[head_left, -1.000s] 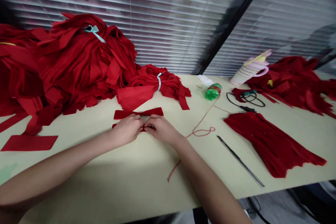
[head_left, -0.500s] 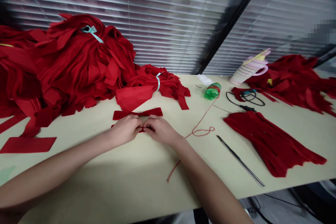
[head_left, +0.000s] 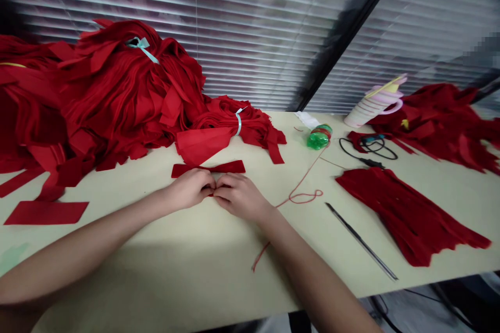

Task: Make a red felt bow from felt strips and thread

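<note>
My left hand (head_left: pixel 191 190) and my right hand (head_left: pixel 238 195) meet at mid-table, fingers curled and pinched together on a small red felt piece that they almost fully cover. Just beyond them lies a red felt bow (head_left: pixel 209 168), flat on the table (head_left: pixel 187 270). A red thread (head_left: pixel 299 187) runs from under my right wrist past a loop toward a green bottle (head_left: pixel 319 137).
A big heap of red felt strips (head_left: pixel 97 93) fills the back left, with a tied bundle (head_left: pixel 230 127) beside it. A flat red rectangle (head_left: pixel 47 212) lies at left. A thin metal rod (head_left: pixel 361 242), a stack of red pieces (head_left: pixel 406 213), black-handled scissors (head_left: pixel 369 148) and a striped cone (head_left: pixel 371 104) are at right.
My two hands have closed tighter together over the small red piece, hiding it almost fully. The view shifted slightly; nothing else on the table moved.
</note>
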Motion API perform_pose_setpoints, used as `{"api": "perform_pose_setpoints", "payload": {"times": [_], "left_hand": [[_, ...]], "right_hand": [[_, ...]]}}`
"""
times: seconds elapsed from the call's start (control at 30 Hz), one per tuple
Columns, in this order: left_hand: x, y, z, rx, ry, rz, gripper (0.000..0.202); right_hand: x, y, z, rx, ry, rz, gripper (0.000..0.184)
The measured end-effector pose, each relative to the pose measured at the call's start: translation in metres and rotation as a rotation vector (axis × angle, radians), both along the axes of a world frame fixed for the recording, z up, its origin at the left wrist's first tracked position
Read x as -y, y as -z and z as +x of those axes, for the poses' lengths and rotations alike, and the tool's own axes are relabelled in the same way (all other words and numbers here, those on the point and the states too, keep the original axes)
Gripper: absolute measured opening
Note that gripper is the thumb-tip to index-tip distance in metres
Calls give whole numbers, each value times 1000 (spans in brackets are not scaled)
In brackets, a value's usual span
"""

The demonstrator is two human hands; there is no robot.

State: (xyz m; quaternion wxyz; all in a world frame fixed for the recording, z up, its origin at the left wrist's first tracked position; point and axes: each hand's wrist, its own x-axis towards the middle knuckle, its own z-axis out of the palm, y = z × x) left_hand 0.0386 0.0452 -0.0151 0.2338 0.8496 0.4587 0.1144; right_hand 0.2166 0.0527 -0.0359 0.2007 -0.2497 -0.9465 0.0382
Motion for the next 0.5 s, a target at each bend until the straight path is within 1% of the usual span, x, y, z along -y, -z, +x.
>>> {"api": "perform_pose_setpoints", "payload": {"times": [0.1,0.2,0.33,0.5], "left_hand": [[-3,3,-2,-6,6,2,10],[-4,4,-5,-12,31,-1,10],[-4,3,-7,-18,82,6,12],[-3,-1,-7,-25,98,20,10]], "right_hand": [[4,0,-4,80,37,178,17],[5,3,-7,106,79,268,16],[5,4,-8,99,119,275,12],[8,-1,-8,119,135,196,13]]}}
